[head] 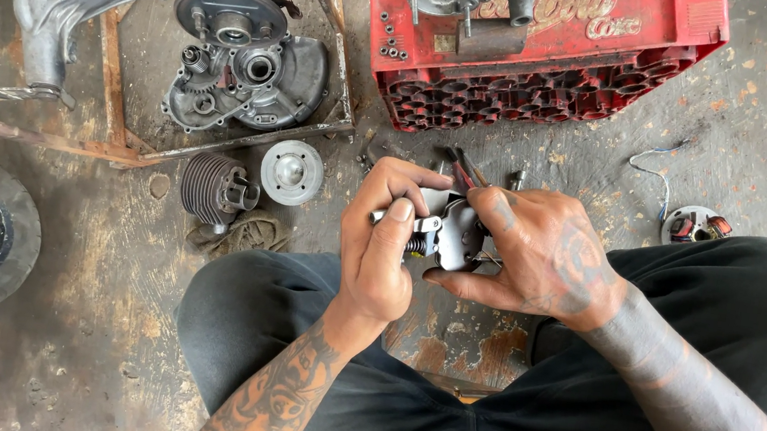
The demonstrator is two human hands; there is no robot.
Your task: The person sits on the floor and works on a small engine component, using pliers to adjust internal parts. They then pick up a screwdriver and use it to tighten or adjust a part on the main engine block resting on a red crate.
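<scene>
Springs like the small coil (415, 245) showing at the lower left of the metal assembly (452, 233) could jump loose and vanish on the littered concrete floor (84, 307) if either grip slackens, I judge. Left to right: the left hand (383, 244) is curled tight around the assembly's left end, thumb pressing along a silver lever (400, 217). The assembly sits between both hands, above the knees. The right hand (543, 253) wraps its right side, fingers folded closed over it, thumb underneath.
</scene>
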